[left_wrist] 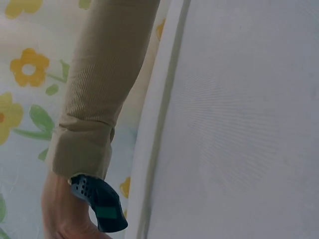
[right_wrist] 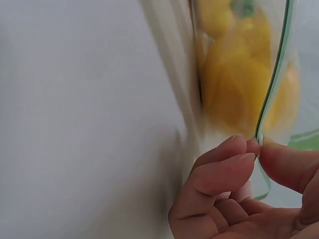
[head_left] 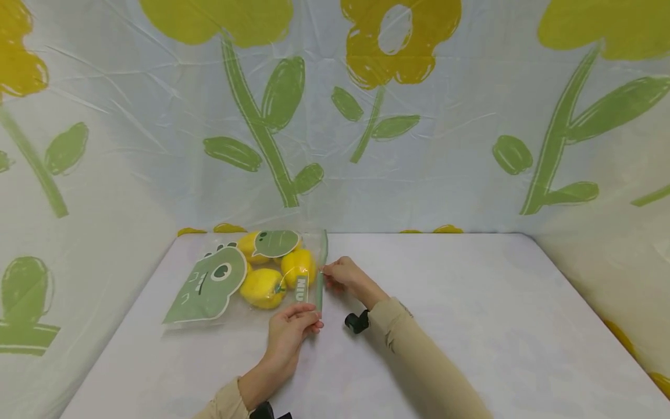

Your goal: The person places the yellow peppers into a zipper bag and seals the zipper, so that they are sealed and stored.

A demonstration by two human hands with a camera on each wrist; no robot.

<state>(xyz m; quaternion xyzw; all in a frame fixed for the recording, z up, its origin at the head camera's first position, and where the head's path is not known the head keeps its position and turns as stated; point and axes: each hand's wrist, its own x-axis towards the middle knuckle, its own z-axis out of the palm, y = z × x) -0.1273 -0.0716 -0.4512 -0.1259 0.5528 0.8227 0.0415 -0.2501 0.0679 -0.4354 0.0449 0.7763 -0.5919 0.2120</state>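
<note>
A clear zip bag (head_left: 209,291) printed with green cartoon shapes lies on the left half of the table, its green zip strip (head_left: 320,291) facing right. Inside are several yellow bell peppers (head_left: 263,288), seen through the plastic. At the strip's near end, my left hand (head_left: 290,331) pinches the bag's edge between thumb and fingers. Farther up the same strip, my right hand (head_left: 350,279) pinches it; the right wrist view shows thumb and curled index finger meeting on the green strip (right_wrist: 271,84), with blurred peppers (right_wrist: 234,89) behind.
The white table (head_left: 502,314) extends to the right of the bag. A flower-printed cloth (head_left: 445,174) hangs behind it and at both sides. In the left wrist view, a beige-sleeved forearm (left_wrist: 94,89) wears a dark wrist camera (left_wrist: 102,204).
</note>
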